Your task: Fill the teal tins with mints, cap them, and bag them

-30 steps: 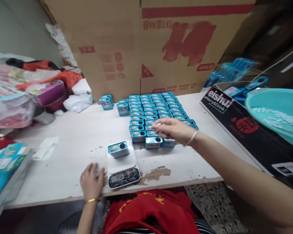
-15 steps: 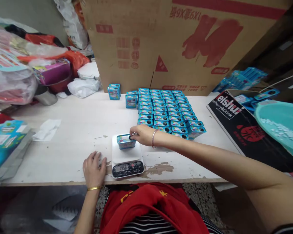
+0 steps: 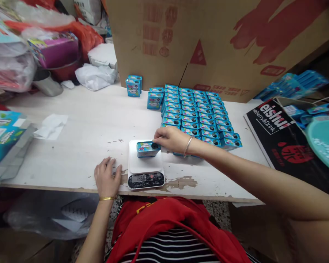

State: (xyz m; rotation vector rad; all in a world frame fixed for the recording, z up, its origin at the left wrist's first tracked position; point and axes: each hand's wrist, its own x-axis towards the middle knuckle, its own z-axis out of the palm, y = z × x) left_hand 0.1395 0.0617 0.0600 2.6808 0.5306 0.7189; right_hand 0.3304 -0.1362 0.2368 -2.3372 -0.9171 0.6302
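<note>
A small blue candy box (image 3: 148, 149) stands on the white kitchen scale (image 3: 146, 167), whose display seems to read 145.6. My right hand (image 3: 171, 139) is at the box's right end, its thumb and fingertips pinched together just above the dark round hole in the top. Whatever they pinch is too small or hidden to make out. My left hand (image 3: 107, 177) lies flat on the table left of the scale, fingers spread, holding nothing.
Rows of blue candy boxes (image 3: 190, 115) stand behind the scale, before a large cardboard carton (image 3: 164, 62). To the right, a black box (image 3: 282, 131) holds blue packs beside a teal basin (image 3: 322, 128) with small white pieces. Crumpled paper (image 3: 51, 126) and flat blue cartons (image 3: 5, 146) lie left.
The view has tilted down and shifted slightly. My right fingertips have drawn back a little from the box's hole, which shows more now. My left hand stays on the table.
</note>
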